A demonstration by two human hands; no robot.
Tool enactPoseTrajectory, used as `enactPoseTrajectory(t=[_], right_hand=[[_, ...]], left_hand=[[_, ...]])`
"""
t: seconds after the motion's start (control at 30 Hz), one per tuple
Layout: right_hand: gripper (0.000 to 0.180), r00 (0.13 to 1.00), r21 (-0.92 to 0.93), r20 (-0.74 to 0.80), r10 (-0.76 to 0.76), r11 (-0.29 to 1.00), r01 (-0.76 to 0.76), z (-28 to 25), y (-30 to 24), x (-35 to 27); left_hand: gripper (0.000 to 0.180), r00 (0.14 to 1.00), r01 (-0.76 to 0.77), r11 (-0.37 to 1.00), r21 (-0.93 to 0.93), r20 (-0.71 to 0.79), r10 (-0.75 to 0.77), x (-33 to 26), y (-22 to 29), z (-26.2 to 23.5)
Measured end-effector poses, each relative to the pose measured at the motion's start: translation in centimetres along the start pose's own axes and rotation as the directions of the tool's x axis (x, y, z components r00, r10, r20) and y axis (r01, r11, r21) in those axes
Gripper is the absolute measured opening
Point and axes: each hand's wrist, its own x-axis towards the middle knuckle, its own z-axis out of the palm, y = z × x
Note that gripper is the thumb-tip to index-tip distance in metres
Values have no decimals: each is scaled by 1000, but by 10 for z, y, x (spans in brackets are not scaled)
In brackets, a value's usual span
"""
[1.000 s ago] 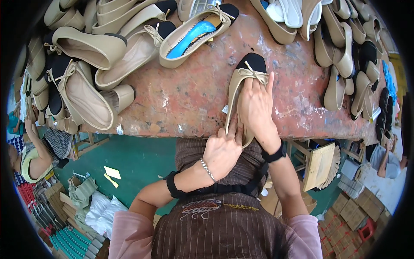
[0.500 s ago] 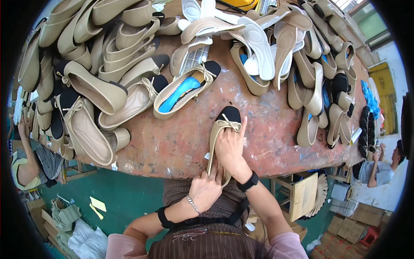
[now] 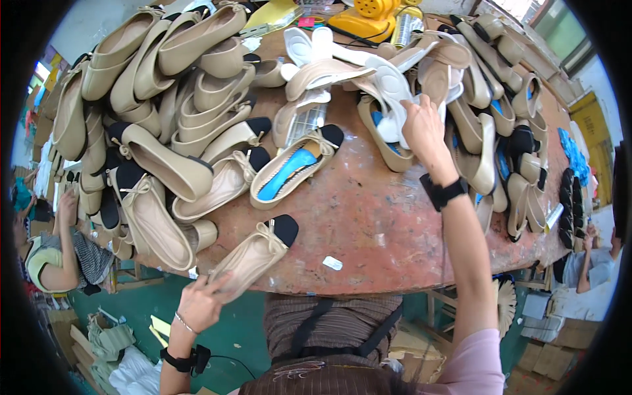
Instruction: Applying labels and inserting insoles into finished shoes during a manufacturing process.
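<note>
My left hand point(image 3: 201, 304) grips the heel end of a beige flat shoe point(image 3: 253, 255) with a black toe and a bow, tilted over the table's near left edge. A pale insole lines this shoe. Reaching far right, my right hand point(image 3: 424, 128) has its fingers closed at the edge of a white cushioned insole point(image 3: 390, 89), which lies over a beige shoe point(image 3: 397, 160). Its fingertips are partly hidden. Between the hands lies a black-toed shoe point(image 3: 263, 197) with a blue piece inside.
Beige shoes point(image 3: 171, 171) are heaped on the left, with more shoes point(image 3: 484, 141) on the right. Loose insoles point(image 3: 329, 74) lie at the back, near a yellow machine point(image 3: 365, 20). A small white sticker point(image 3: 332, 263) is on the red-brown table point(image 3: 368, 224). Other people point(image 3: 56, 257) sit at both sides.
The shoe moved from in front of me to the left, now in my left hand alone. My right hand left it and reached up and right to the insoles. The view shifted slightly.
</note>
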Motion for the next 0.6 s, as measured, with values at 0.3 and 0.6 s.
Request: enactPoseTrajectory(t=[0.3,0.6], right_hand=[[36,837,653,525,153,558,-511,-11,28,16],[37,951,948,302,60,-124,-293,-151,62,-111]], left_hand=[[37,874,-62,985,-161,-486,-24,92,17,-44],[32,896,102,959,-266,-395,-205,210,18,-49]])
